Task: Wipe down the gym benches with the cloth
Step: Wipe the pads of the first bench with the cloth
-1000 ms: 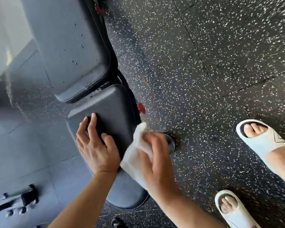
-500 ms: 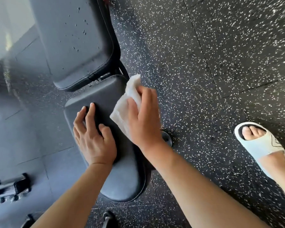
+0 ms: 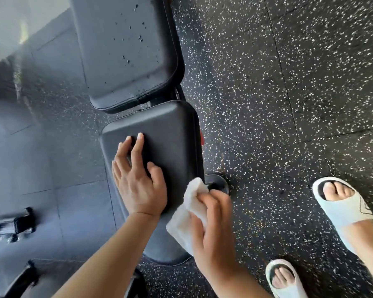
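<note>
Now the right hand (image 3: 213, 229) sits low at the near right edge of the seat pad (image 3: 170, 134), its fingers curled round the white cloth (image 3: 186, 214) and pressing it against the pad's side. Half a second ago that hand and the cloth were up by the far right corner of the seat pad, close to the gap beneath the back pad (image 3: 121, 50); a full second ago they were down near the present spot, so the cloth has gone up the edge and come back. A corner of the cloth sticks up above the knuckles, just beside a round black foot (image 3: 219, 182) of the bench frame that shows on the floor right of the seat pad.

The left hand (image 3: 138, 181) lies flat on the seat pad, fingers straight and spread, holding nothing, much as in both earlier frames. Droplets still dot the back pad, which lies beyond the seat pad's far end.

Right of the seat pad, on the speckled black rubber floor (image 3: 267, 82), two feet in pale slides (image 3: 345, 209) stand well apart from the bench; the nearer foot, out of view half a second ago, shows again. Left of the seat pad, blurred metal equipment (image 3: 11, 224) rests on the floor.
</note>
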`<state>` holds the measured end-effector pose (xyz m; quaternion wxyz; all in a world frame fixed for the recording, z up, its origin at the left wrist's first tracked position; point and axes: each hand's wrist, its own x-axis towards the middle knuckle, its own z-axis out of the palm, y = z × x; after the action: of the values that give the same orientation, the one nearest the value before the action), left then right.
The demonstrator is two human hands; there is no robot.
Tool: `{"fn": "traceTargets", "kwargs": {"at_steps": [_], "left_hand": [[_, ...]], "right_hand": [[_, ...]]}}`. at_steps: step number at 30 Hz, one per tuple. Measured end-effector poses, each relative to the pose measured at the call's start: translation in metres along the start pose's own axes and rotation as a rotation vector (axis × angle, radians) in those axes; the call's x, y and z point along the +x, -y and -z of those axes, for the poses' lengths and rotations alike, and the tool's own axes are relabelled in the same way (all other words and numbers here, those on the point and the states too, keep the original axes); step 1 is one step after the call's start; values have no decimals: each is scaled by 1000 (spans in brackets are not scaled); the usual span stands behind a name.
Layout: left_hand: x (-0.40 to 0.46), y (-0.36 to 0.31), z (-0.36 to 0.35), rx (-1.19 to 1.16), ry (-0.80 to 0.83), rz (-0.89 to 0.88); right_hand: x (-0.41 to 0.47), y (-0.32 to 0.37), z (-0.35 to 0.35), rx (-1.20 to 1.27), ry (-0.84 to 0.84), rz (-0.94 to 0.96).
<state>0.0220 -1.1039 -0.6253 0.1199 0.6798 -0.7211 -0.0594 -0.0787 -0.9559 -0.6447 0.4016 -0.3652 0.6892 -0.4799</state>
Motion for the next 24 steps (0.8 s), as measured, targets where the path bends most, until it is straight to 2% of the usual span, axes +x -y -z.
{"fn": "traceTargets", "kwargs": {"at_steps": [3,6,9,13,19,24], "left_hand": [[0,-2,3,-8,32,24],[1,-3,5,-7,49,32],[1,-4,6,8,68,54],[4,-2,7,16,86,59],[5,-1,9,17,81,49],[5,-1,12,7,78,40]], "right_hand": [[72,18,1,-68,-28,111],[161,44,-2,-271,-13,238],[225,67,-15,-549,83,387],[247,79,-37,-760,257,593],[253,85,-44,-768,398,740],[251,77,7,-675,517,789]]}}
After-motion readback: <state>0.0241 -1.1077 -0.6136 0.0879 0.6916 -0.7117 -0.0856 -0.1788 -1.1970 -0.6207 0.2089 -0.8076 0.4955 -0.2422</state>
